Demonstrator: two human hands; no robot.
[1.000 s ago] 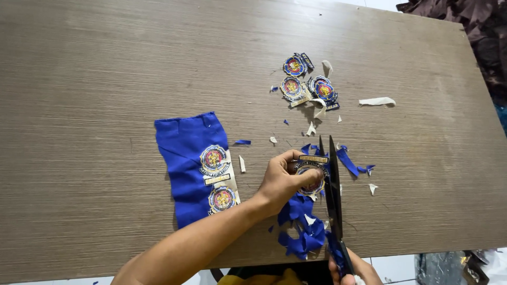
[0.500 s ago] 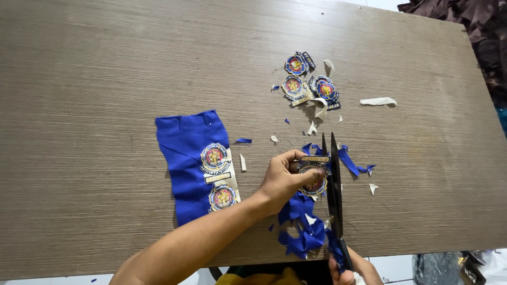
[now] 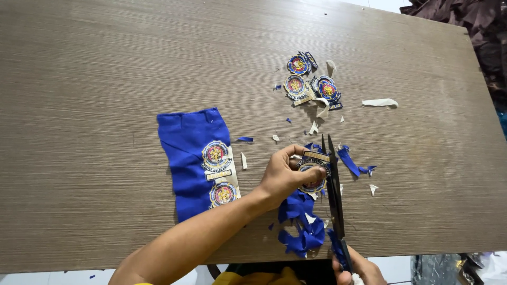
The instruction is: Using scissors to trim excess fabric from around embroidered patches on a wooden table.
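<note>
We see one table [image 3: 105, 79], a broad slab with a grey-brown, finely lined woodgrain top, and we place everything else by it; past its far right corner lies a heap of dark cloth [image 3: 465, 21], and below its near edge a pale floor shows. On the table's middle, toward the near side, lies one blue fabric strip [image 3: 187, 153], roughly rectangular with ragged edges, bearing two round embroidered badges [image 3: 215, 154] along its right side, one above the other. Our left hand [image 3: 285, 177] rests on the table right of the strip, closed in a pinch on one badge [image 3: 312, 174] that is round and still fringed with blue cloth. One pair of scissors [image 3: 334, 190], long and black, lies along the table's near-right part with its blades almost closed at the badge's right edge; our right hand [image 3: 359, 269] grips its handles at the near edge, mostly out of view. Toward the far side of the table sit three cut badges [image 3: 311, 84], close together, round and blue-rimmed. One pile of blue offcuts [image 3: 301, 227] sits crumpled by the near edge under the badge, and small white and blue scraps [image 3: 380, 102], too many for us to count, are scattered between the cut badges and the scissors.
</note>
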